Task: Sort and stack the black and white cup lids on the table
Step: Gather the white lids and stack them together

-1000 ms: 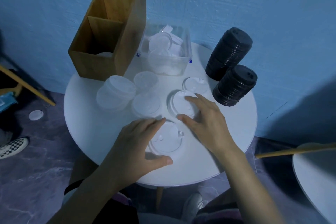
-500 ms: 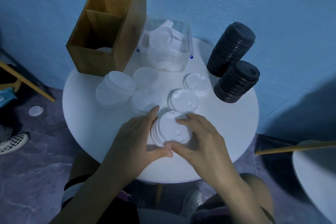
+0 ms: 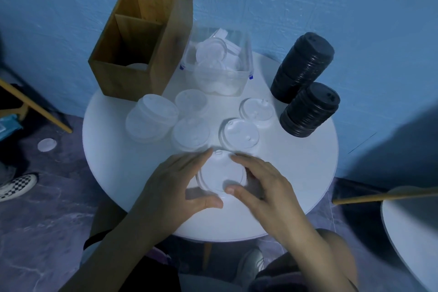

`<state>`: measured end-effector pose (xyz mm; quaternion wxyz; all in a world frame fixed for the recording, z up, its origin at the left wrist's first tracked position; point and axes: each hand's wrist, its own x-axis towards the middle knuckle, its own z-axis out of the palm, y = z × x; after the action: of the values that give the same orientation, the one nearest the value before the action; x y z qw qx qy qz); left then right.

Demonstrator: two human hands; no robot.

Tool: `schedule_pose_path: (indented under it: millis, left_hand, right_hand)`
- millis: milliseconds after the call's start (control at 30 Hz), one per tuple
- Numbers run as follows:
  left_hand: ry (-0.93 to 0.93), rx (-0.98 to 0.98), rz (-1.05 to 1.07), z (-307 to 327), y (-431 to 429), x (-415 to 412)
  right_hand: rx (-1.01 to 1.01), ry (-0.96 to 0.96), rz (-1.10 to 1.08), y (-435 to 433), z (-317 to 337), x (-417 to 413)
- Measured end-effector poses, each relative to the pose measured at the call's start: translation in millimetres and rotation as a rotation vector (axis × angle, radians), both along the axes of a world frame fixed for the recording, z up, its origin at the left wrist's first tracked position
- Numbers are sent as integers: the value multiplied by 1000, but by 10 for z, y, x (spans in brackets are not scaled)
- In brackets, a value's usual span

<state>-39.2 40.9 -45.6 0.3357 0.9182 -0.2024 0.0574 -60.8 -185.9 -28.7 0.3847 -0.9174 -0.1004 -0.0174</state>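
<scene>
Both hands have closed in, left hand (image 3: pixel 175 187) and right hand (image 3: pixel 267 189) cupping the white lid stack (image 3: pixel 221 176) on the counter (image 3: pixel 296 168).

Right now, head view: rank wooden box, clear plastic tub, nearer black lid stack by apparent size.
1. wooden box, clearly largest.
2. clear plastic tub.
3. nearer black lid stack, though it sits closer to the camera than the tub, so that gap is unsure.

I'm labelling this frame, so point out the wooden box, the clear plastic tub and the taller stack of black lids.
wooden box (image 3: pixel 166 38): head view, on its right outer wall.
clear plastic tub (image 3: pixel 220 78): head view, on its near wall.
taller stack of black lids (image 3: pixel 301 69): head view, mid-side of the stack.
</scene>
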Motion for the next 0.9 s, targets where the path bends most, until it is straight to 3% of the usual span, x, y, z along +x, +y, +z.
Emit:
schedule_pose_path:
  millis: [200,300,367,500,667,733,900]
  left_hand:
    - [-17,1,23,31,-39,-27]
    - [-21,26,34,45,-38,-30]
    - [-25,39,43,39,-44,-23]
    - [-26,71,44,30,-57,-12]
    - [8,39,50,29,-18,-15]
    - [29,-10,61,19,-12,-12]
    - [49,-30,71,9,-6,-13]
  right_hand:
    - [91,38,8,-53,35,52]
    - [203,-100,-155,-85,125,204]
    - [94,-192,-241,-117,152,369]
    - [-160,-89,-222,-66,112,592]
    - [-156,-83,-228,-47,107,578]
    - [-86,-80,-257,-81,91,560]
    - [328,-34,-293,-200,128,426]
